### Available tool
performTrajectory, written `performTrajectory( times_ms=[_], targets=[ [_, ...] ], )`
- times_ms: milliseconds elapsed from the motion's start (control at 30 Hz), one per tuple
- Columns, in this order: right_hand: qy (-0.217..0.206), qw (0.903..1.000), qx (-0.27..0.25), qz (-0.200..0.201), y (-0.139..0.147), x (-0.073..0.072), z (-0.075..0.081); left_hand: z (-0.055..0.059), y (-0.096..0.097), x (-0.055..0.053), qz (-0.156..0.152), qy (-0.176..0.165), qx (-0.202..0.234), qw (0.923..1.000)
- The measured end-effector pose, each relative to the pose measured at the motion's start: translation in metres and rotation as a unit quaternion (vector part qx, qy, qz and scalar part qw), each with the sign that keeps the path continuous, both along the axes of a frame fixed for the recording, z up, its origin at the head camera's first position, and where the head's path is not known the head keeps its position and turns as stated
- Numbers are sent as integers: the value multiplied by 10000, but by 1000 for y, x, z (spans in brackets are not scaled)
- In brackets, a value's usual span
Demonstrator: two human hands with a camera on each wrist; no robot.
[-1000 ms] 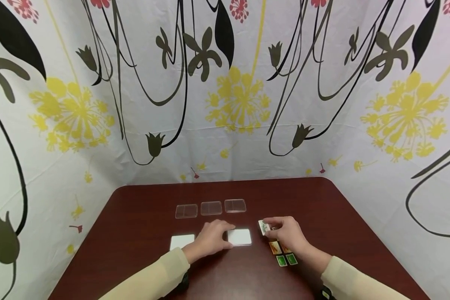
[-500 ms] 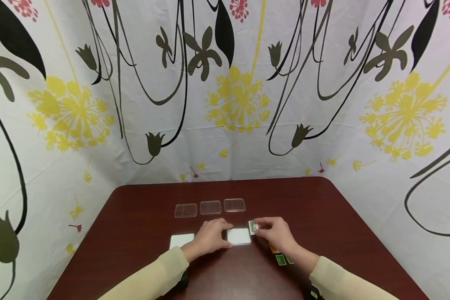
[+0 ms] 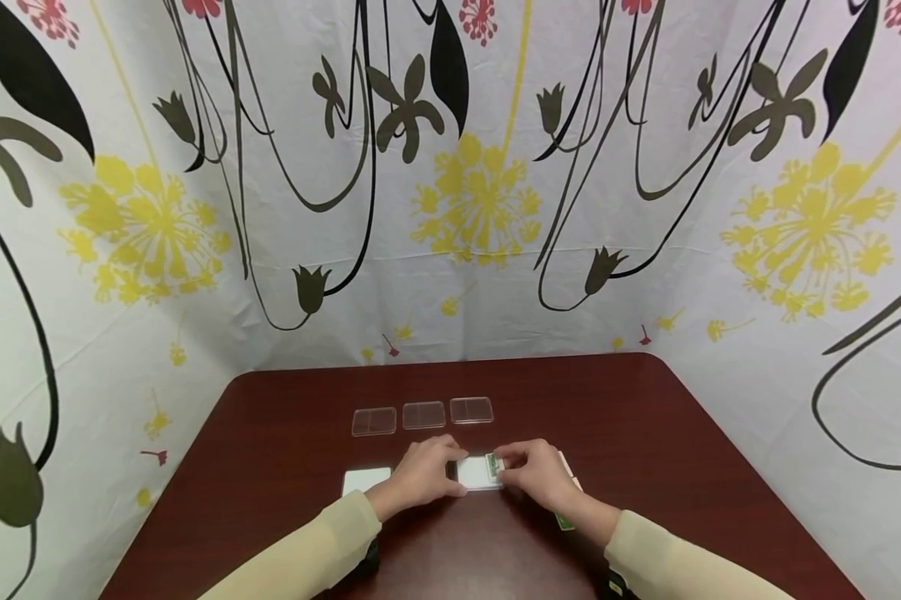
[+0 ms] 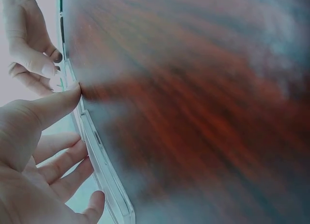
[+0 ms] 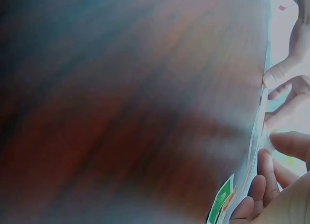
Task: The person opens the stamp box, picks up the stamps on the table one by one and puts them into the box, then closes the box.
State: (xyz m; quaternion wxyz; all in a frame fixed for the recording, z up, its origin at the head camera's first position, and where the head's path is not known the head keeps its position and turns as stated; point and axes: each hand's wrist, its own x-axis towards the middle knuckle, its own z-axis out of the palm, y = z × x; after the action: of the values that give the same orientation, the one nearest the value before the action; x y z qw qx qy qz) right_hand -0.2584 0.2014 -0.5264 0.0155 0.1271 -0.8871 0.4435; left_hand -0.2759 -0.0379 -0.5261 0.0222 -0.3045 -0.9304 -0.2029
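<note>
A flat, clear-edged case with a white top (image 3: pixel 471 473) lies on the table. My left hand (image 3: pixel 423 471) holds it at its left end, thumb on the near edge and fingers on the far edge. Between right thumb and fingertips, my right hand (image 3: pixel 536 473) pinches a small green-and-white picture card (image 3: pixel 493 467), which overlaps the right end of the white top. Beneath the right forearm a green picture card (image 3: pixel 565 522) peeks out; other small cards there are mostly hidden. In the right wrist view, green and orange cards (image 5: pixel 221 200) lie below the right fingers.
A second white-topped case (image 3: pixel 365 480) sits left of the left hand, partly behind the wrist. Three clear, divided plastic pieces (image 3: pixel 423 414) stand in a row farther back. The dark red table (image 3: pixel 585 400) ends at a flower-printed curtain (image 3: pixel 450 208).
My right hand has carried the small green-and-white card leftward from the group of cards onto the right end of the white-topped case. My left hand has stayed at the case.
</note>
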Motion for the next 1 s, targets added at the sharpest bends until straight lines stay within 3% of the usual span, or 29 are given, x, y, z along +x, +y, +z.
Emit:
performTrajectory(
  times_ms=[700, 1000],
  targets=[
    [67, 9985, 480, 267, -4, -2, 0, 1, 1, 2, -32, -10, -66, 10000],
    [30, 9966, 596, 573, -5, -2, 4, 3, 0, 2, -51, 31, -69, 10000]
  ],
)
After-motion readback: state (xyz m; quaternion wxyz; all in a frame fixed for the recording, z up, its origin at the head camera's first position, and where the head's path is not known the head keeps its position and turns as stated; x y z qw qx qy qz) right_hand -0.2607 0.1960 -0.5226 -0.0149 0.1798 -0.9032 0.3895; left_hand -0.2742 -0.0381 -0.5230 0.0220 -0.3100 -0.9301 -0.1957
